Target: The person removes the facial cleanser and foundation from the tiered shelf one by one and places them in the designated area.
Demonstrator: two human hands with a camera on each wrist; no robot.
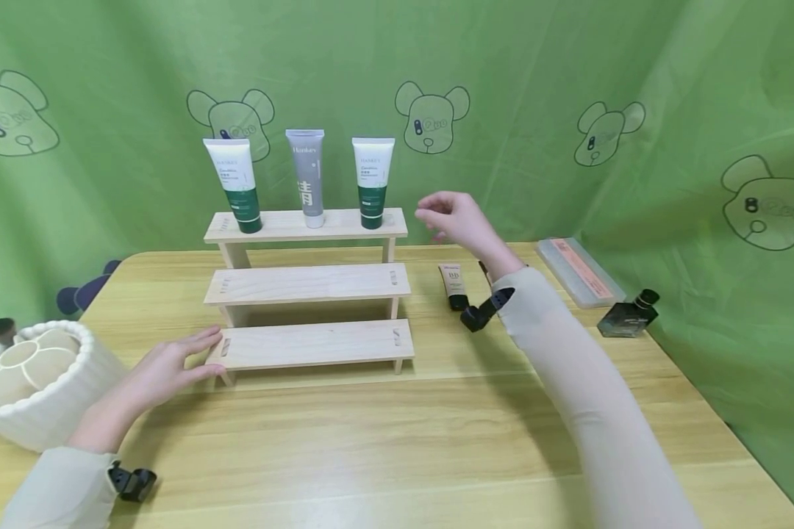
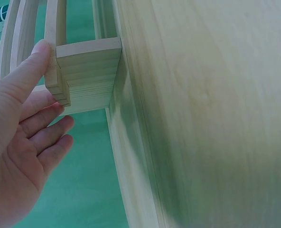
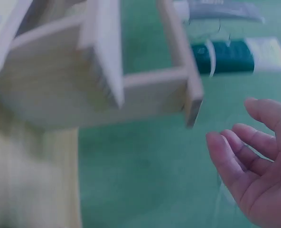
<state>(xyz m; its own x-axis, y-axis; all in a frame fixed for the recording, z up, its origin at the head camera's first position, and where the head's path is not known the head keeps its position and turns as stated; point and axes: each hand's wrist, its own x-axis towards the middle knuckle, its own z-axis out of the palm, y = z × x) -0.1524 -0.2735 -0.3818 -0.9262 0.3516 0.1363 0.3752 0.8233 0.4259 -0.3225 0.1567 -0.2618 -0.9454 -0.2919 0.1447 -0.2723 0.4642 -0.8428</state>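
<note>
A three-step wooden display rack [image 1: 311, 345] stands on the table. On its top step stand a white-and-green tube [image 1: 233, 184] at the left, a grey tube [image 1: 307, 176] in the middle and another white-and-green tube [image 1: 373, 184] at the right. My left hand [image 1: 162, 371] holds the left end of the lowest step; in the left wrist view the thumb [image 2: 36, 61] lies against its edge and the other fingers sit around the end. Right of the top step, my right hand [image 1: 456, 219] hovers with loosely bent fingers and nothing between them, apart from the nearest tube.
A small BB cream tube [image 1: 453, 283] lies right of the rack, beside a dark slim item partly hidden by my right arm. Farther right are a flat translucent case [image 1: 578, 272] and a dark bottle [image 1: 627, 317]. A white ribbed basket [image 1: 73, 393] holding puffs stands at the left.
</note>
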